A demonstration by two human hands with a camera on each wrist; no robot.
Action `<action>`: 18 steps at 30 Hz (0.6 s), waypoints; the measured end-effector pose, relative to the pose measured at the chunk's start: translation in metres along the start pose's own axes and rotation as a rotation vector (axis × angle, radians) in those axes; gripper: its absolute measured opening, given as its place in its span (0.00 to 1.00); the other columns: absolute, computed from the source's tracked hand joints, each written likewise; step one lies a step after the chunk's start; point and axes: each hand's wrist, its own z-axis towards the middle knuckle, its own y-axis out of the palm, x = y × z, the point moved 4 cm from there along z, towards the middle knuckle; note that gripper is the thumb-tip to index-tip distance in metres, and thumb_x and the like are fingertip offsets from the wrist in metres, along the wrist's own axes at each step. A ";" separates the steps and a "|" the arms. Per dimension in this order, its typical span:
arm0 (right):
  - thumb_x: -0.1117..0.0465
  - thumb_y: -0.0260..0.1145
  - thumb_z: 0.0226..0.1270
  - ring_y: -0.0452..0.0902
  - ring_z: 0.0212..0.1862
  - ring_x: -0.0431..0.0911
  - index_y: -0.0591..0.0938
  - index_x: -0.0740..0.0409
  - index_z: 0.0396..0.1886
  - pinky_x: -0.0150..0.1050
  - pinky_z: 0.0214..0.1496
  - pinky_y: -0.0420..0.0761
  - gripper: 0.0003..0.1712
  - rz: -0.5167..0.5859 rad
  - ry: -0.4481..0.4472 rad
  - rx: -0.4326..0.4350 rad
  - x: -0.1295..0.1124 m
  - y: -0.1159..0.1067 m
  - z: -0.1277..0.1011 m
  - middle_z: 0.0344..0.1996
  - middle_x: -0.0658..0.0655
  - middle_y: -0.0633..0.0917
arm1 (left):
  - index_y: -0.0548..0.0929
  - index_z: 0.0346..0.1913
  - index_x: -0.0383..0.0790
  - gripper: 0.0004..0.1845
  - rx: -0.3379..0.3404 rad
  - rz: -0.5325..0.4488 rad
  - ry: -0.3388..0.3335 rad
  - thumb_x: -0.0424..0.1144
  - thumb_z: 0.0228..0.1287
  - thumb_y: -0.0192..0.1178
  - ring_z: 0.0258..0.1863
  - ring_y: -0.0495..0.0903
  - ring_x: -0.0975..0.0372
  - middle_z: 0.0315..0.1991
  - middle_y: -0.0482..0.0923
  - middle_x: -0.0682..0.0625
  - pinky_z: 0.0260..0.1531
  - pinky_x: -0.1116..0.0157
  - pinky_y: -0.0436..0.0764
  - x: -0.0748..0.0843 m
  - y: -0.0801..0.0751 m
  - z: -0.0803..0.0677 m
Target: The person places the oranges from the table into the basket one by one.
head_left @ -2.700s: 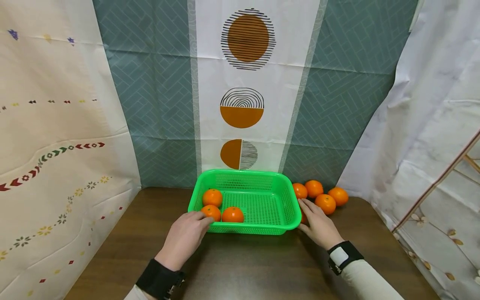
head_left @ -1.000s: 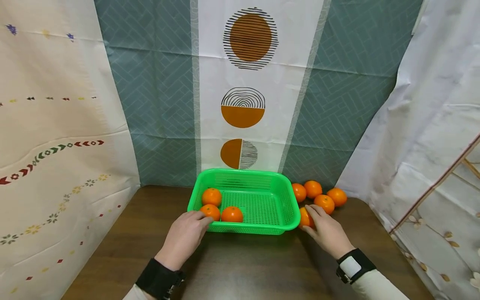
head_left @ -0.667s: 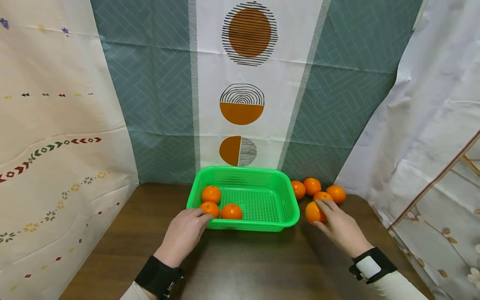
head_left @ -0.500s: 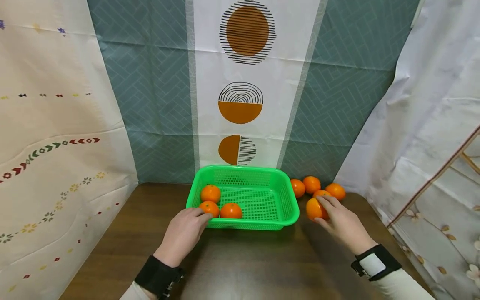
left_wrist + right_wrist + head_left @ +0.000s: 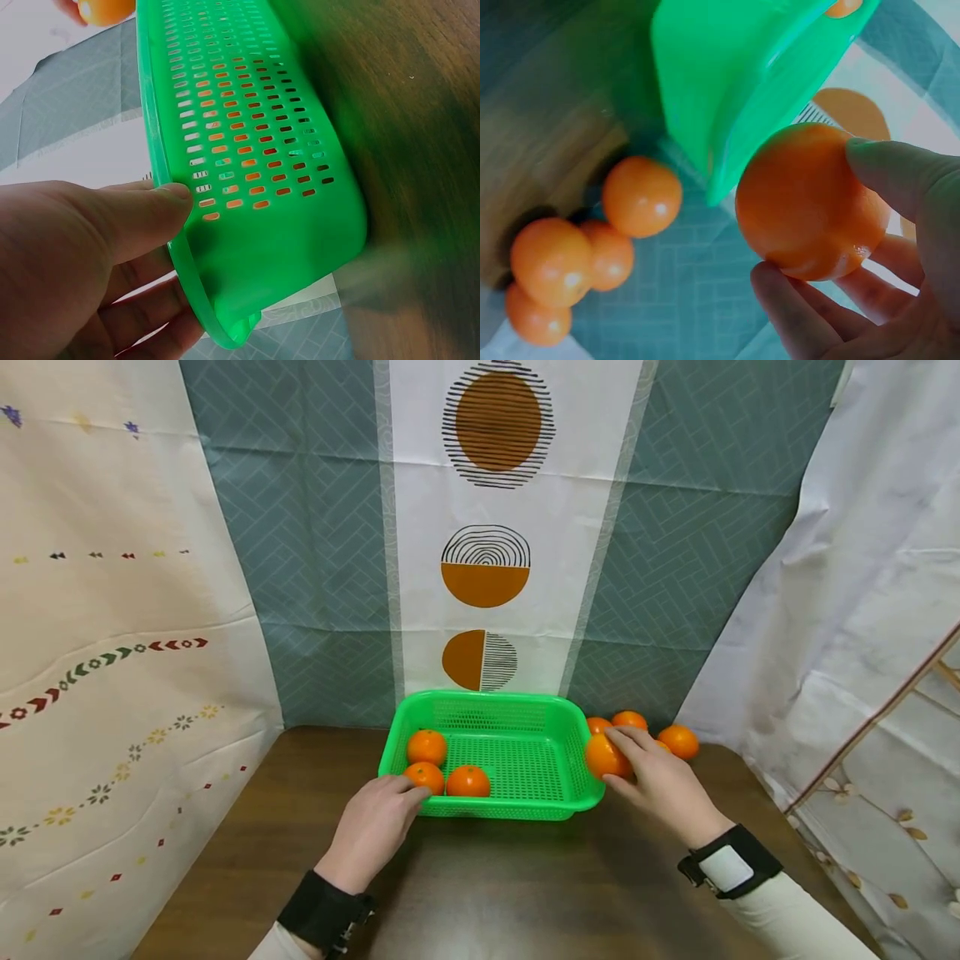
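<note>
My left hand (image 5: 375,827) grips the near left corner of a green plastic basket (image 5: 517,810). In the left wrist view the thumb lies on the outside of the basket wall (image 5: 277,247), with the fingers behind the rim. Three oranges sit inside at the left: one at the back (image 5: 427,747), one at the corner (image 5: 424,777) partly behind my fingers, and one beside it (image 5: 468,782). My right hand (image 5: 667,789) holds another orange (image 5: 606,757) between thumb and fingers, off the table by the basket's right end. The right wrist view shows this orange (image 5: 810,202) up close.
Several loose oranges (image 5: 678,742) lie on the dark wooden table (image 5: 487,885) right of the basket, some partly hidden by my right hand. Patterned cloths hang behind the table (image 5: 322,568) and along both sides.
My right hand drew an orange away from beside the basket, lifted it, and has now brought it left and up to the basket's right rim. My left hand stays on the corner.
</note>
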 end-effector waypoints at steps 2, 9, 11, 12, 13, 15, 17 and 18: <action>0.55 0.80 0.57 0.81 0.50 0.58 0.75 0.63 0.68 0.54 0.46 0.84 0.41 0.004 -0.013 -0.006 -0.006 0.004 0.008 0.61 0.61 0.76 | 0.89 0.45 0.48 0.10 -0.001 0.004 0.000 0.35 0.60 0.74 0.39 0.80 0.59 0.37 0.81 0.56 0.46 0.59 0.80 0.000 0.000 0.000; 0.51 0.79 0.59 0.81 0.54 0.54 0.75 0.60 0.68 0.50 0.47 0.85 0.40 0.030 -0.004 -0.051 -0.023 0.022 0.035 0.62 0.60 0.76 | 0.89 0.44 0.48 0.10 0.014 0.010 0.005 0.36 0.61 0.73 0.39 0.80 0.59 0.38 0.82 0.56 0.48 0.59 0.80 0.000 0.000 0.003; 0.50 0.78 0.59 0.80 0.54 0.53 0.75 0.59 0.69 0.50 0.49 0.84 0.40 0.044 0.016 -0.074 -0.026 0.029 0.041 0.63 0.60 0.76 | 0.89 0.45 0.48 0.10 0.015 0.010 0.007 0.36 0.61 0.73 0.40 0.80 0.59 0.38 0.82 0.55 0.48 0.59 0.80 0.000 0.001 0.004; 0.50 0.78 0.60 0.80 0.54 0.53 0.75 0.59 0.69 0.49 0.49 0.84 0.40 0.051 0.024 -0.085 -0.027 0.032 0.044 0.63 0.60 0.76 | 0.88 0.45 0.48 0.10 0.014 0.009 0.007 0.36 0.61 0.73 0.40 0.80 0.59 0.38 0.82 0.55 0.48 0.59 0.80 0.000 0.001 0.004; 0.50 0.78 0.60 0.80 0.54 0.53 0.75 0.59 0.69 0.49 0.50 0.84 0.40 0.063 0.032 -0.097 -0.029 0.035 0.046 0.63 0.60 0.76 | 0.88 0.45 0.48 0.10 0.011 0.009 0.007 0.36 0.61 0.73 0.40 0.80 0.59 0.38 0.81 0.55 0.48 0.59 0.80 0.001 0.001 0.003; 0.50 0.77 0.61 0.81 0.52 0.52 0.75 0.59 0.69 0.49 0.50 0.84 0.40 0.084 0.041 -0.116 -0.033 0.041 0.050 0.63 0.59 0.76 | 0.88 0.44 0.48 0.10 0.005 0.010 0.006 0.35 0.60 0.73 0.40 0.80 0.58 0.38 0.81 0.55 0.47 0.59 0.80 0.001 0.001 0.002; 0.50 0.77 0.61 0.82 0.50 0.52 0.75 0.59 0.69 0.48 0.50 0.84 0.39 0.101 0.041 -0.130 -0.036 0.048 0.054 0.63 0.59 0.76 | 0.88 0.44 0.48 0.11 0.002 0.015 0.004 0.35 0.59 0.74 0.39 0.80 0.58 0.38 0.81 0.55 0.46 0.58 0.80 0.001 0.001 0.001; 0.50 0.77 0.61 0.82 0.49 0.52 0.75 0.59 0.69 0.49 0.49 0.84 0.39 0.107 0.038 -0.132 -0.038 0.050 0.056 0.63 0.60 0.76 | 0.88 0.44 0.47 0.11 0.003 0.015 0.002 0.34 0.59 0.74 0.39 0.80 0.58 0.38 0.81 0.55 0.46 0.58 0.80 0.002 0.001 0.000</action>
